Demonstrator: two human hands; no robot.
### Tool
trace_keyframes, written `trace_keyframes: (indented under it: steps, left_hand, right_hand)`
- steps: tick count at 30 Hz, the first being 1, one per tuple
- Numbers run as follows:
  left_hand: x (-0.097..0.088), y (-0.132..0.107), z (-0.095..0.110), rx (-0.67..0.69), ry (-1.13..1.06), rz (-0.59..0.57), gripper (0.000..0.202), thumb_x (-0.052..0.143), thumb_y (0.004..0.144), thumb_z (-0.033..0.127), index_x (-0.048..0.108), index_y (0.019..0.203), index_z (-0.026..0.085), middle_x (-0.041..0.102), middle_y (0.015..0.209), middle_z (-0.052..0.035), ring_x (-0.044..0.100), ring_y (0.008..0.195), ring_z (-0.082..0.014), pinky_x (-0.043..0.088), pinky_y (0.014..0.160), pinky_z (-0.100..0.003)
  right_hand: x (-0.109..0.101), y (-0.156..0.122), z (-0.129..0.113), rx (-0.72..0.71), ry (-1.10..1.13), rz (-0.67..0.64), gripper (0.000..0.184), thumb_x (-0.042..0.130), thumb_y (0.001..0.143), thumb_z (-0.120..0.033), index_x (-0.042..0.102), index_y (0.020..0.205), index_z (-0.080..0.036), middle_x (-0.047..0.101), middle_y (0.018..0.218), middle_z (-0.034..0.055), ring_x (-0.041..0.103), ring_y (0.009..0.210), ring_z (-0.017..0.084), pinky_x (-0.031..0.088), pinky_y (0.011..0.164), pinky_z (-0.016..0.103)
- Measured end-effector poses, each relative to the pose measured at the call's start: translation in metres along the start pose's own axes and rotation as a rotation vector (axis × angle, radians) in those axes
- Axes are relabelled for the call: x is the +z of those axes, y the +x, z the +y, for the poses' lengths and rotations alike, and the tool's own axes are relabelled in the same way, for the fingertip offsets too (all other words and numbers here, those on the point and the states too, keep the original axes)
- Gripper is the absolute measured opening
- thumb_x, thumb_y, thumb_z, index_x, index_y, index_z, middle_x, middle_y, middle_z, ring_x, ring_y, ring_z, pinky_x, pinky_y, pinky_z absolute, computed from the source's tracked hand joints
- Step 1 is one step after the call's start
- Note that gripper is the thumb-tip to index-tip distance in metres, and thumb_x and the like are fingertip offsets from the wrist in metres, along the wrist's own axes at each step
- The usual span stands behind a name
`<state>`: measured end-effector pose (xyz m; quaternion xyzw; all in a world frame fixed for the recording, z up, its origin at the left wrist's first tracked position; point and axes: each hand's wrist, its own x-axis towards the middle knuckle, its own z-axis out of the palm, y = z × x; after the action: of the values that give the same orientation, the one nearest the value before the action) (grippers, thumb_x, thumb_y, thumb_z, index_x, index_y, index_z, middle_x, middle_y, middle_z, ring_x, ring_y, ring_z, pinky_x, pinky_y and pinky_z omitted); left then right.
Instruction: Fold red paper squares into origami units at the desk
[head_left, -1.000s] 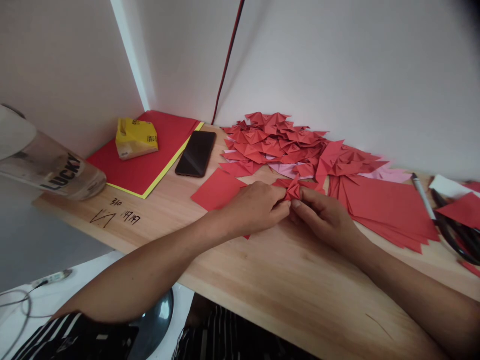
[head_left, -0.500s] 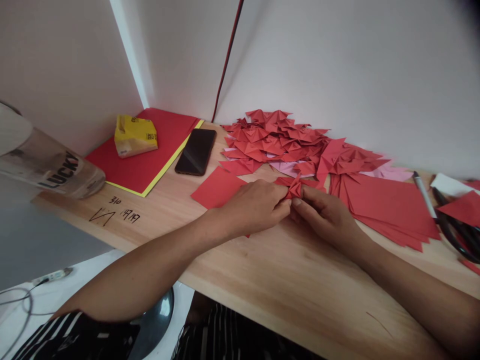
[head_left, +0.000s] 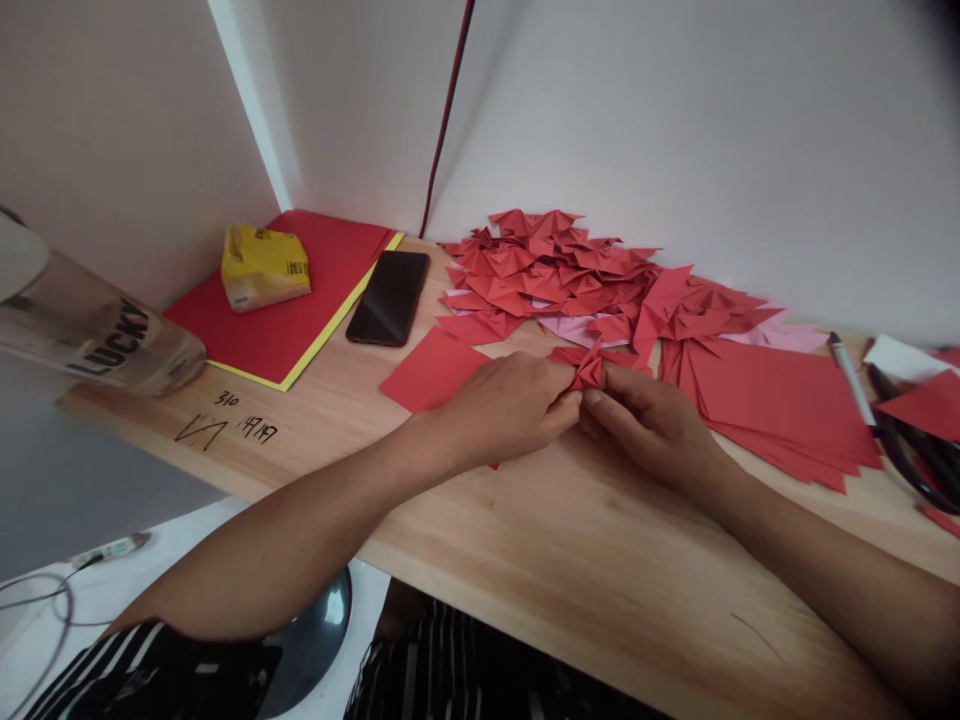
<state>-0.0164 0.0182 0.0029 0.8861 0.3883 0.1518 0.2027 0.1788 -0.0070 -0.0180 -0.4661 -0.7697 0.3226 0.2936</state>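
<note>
A small folded red paper (head_left: pixel 589 368) with pointed flaps sits between my two hands above the wooden desk. My left hand (head_left: pixel 517 402) pinches its left side, and my right hand (head_left: pixel 637 408) grips the right side between thumb and fingers. Part of the folded paper is hidden by my fingers. Under and behind my left hand lies a flat red sheet (head_left: pixel 431 370). Beyond both hands rises a pile of folded red paper pieces (head_left: pixel 544 270), with some pink ones among them. A stack of red paper sheets (head_left: pixel 787 405) lies to the right of my right hand.
At left a clear bottle (head_left: pixel 112 335) marked LUCKY stands by a yellow packet (head_left: pixel 266 265) on a large red sheet (head_left: pixel 330 250). A black phone (head_left: pixel 388 298) lies beside it. At right are a pen (head_left: pixel 851 378) and black-handled scissors (head_left: pixel 911 455). The desk (head_left: pixel 600 560) meets a wall behind.
The view has shifted slightly. Both hands keep their grip on the folded red paper, with hardly any movement of the fingers.
</note>
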Motion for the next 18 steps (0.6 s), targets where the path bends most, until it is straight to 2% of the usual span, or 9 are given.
trace_keyframes:
  steps: [18]
  left_hand:
    - [-0.0031,-0.0008,0.0021,0.003,0.001,-0.020,0.029,0.039,0.093,0.030,0.061,0.082,0.016,0.063,0.079,-0.0059,0.053,0.070,-0.0171,0.035,0.059,-0.030]
  right_hand:
    - [0.0006,0.0000,0.0009,-0.015,0.009,-0.005,0.024,0.045,0.098,-0.027,0.052,0.075,-0.022,0.054,0.067,-0.0002,0.050,0.062,0.014,0.039,0.057,0.028]
